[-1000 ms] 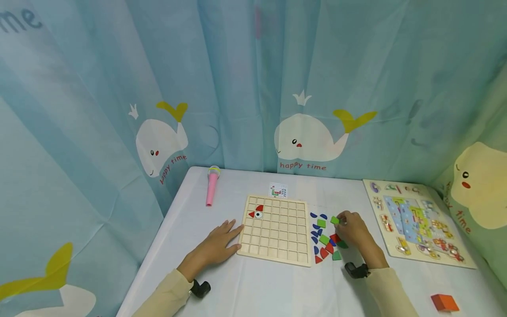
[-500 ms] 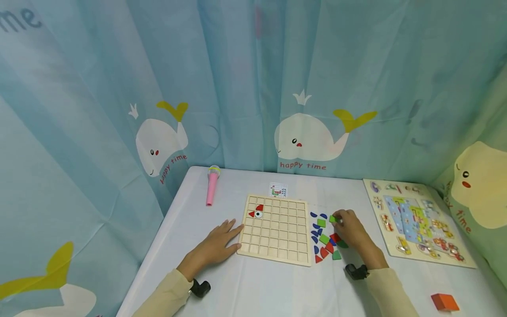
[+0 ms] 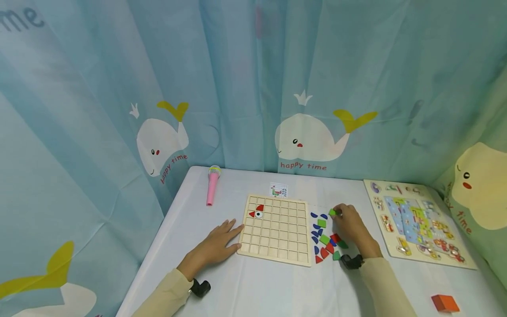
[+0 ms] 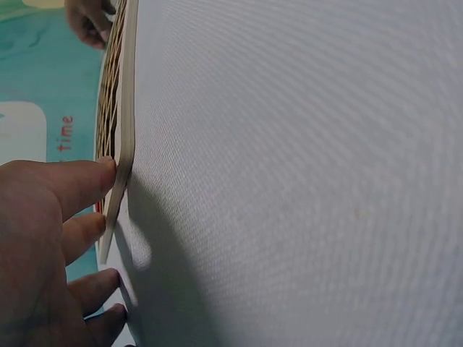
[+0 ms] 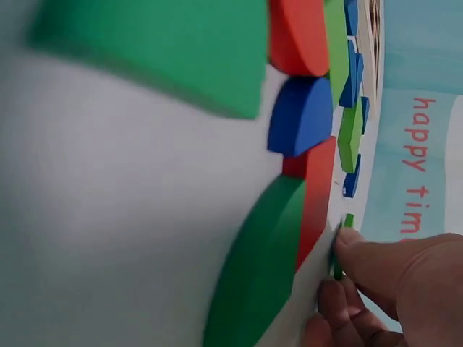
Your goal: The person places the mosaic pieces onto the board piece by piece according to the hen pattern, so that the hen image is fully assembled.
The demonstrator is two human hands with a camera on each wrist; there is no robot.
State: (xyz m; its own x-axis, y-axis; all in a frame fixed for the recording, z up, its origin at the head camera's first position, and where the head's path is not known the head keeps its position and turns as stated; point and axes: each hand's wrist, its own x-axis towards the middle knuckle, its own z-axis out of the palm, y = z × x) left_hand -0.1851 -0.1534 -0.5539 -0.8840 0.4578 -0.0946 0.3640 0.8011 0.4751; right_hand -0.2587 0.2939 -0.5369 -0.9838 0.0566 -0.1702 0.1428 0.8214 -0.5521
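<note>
My right hand (image 3: 350,222) pinches a light green square tile (image 3: 332,212) between thumb and fingers, at the far end of the loose pieces. The right wrist view shows the tile edge-on under the thumb (image 5: 376,256). My left hand (image 3: 215,243) lies with spread fingers at the left edge of the wooden grid board (image 3: 273,254); thumb and a fingertip meet its rim in the left wrist view. On the board sit a red triangle (image 3: 251,214), a white eye tile (image 3: 259,215) and a red quarter-round piece (image 3: 260,207).
Blue half-rounds (image 3: 314,240), green squares (image 3: 324,239) and red pieces (image 3: 324,252) lie right of the board. Behind it is a small pattern card (image 3: 278,190). A pink toy microphone (image 3: 212,187) lies back left, a picture puzzle (image 3: 420,224) at right, an orange block (image 3: 445,303) front right.
My right hand has moved slightly away from me, toward the back of the table, with the green tile in its fingers. The left hand stays at the board's edge.
</note>
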